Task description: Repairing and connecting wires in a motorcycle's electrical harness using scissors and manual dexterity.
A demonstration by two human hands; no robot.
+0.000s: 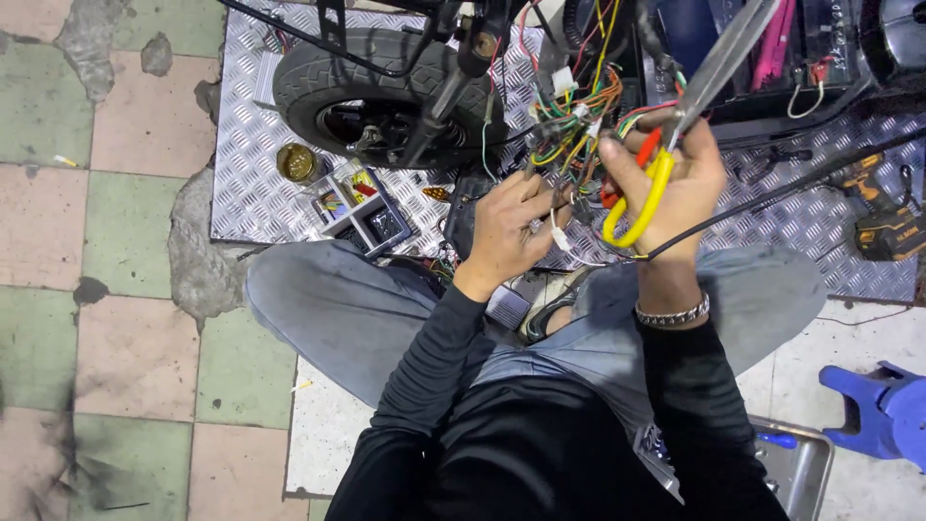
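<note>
Wires (569,116) in a tangled, many-coloured bundle hung out of the small wheeled vehicle, just right of its black tyre (376,82) and above the person's knees. The left hand (506,232) was closed on a few strands at the bundle's lower edge, pinching them together with a small white connector (560,237) showing beside the fingers. The right hand (670,183) gripped yellow-handled scissors (675,125), fingers through the loops, blades pointing up and away from the bundle; whether the blades were parted could not be told, since they blurred against the frame. The step in hand looked like sorting out one lead before trimming it. The next move would call for holding that strand apart from its neighbours and bringing the blades down onto it alone. A parts tray (367,212) and a small tin (297,162) sat on the checker plate (251,193) to the left, a cordless drill (883,217) to the right.
</note>
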